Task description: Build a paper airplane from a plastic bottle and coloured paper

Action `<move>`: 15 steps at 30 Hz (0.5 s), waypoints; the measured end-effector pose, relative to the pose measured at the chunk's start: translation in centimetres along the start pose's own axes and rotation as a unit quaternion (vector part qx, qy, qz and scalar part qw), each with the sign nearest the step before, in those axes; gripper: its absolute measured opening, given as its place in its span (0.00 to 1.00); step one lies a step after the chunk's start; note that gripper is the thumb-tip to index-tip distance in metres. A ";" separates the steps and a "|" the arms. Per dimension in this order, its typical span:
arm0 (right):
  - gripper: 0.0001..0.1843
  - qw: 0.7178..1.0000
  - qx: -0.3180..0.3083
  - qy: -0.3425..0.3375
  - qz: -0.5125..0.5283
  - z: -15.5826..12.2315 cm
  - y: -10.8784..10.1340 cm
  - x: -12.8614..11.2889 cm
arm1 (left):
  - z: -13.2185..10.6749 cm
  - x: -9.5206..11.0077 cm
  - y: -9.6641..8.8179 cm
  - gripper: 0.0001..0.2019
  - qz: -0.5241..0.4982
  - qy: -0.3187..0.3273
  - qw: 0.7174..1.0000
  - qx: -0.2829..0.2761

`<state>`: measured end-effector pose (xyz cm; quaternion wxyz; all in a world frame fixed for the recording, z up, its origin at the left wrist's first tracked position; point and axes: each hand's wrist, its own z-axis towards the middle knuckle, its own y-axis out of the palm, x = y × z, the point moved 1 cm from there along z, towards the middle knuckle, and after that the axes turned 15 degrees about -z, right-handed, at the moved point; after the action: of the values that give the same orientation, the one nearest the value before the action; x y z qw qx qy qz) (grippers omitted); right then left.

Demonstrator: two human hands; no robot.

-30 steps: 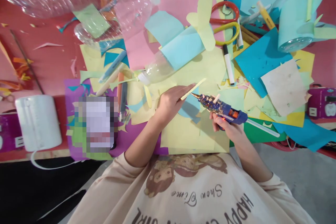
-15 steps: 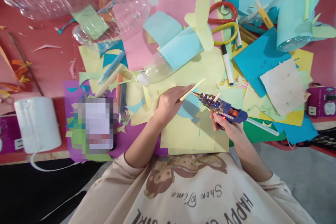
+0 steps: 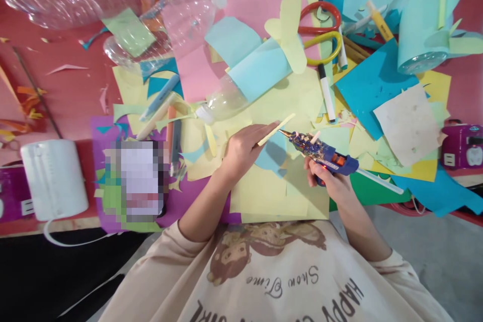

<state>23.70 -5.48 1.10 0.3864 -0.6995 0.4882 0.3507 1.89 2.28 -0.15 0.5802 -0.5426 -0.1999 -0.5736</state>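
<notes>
My left hand (image 3: 244,145) is closed on a small pale yellow paper piece (image 3: 277,129), held tilted above the table. In my right hand (image 3: 327,177) is a blue glue gun (image 3: 320,153) with a small red light and a clear glue stick (image 3: 379,181) out of its back. Its metal tip is right by the paper's edge; whether they touch I cannot tell. Beyond my hands lies a plastic bottle (image 3: 222,103) wrapped in light blue paper (image 3: 260,69), with a yellow paper butterfly shape (image 3: 290,30) at its far end.
Scissors (image 3: 320,58) with red and yellow handles and a black-capped marker (image 3: 326,93) lie past the glue gun. A blue-wrapped bottle (image 3: 422,35) stands at the far right. Clear bottles (image 3: 188,15) lie at the back left. A white box-like device (image 3: 55,178) sits left.
The glue gun has shifted slightly right and back, its tip sliding along the paper's edge. A blue sheet at the right table edge now reaches farther right. My left hand stays put.
</notes>
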 end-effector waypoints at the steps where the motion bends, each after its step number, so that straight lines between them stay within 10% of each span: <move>1: 0.18 1.000 0.002 0.001 0.002 0.0 0.0 0.0 | 0.0 0.0 0.0 0.16 -0.002 -0.001 1.000 0.000; 15: 0.17 0.999 0.042 0.009 0.017 0.1 -0.4 0.0 | 0.0 -0.1 0.2 0.15 -0.004 0.004 1.000 0.004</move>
<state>24.06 -5.34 1.13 0.4054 -0.6772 0.5178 0.3299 2.04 2.26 -0.37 0.5812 -0.5370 -0.2016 -0.5772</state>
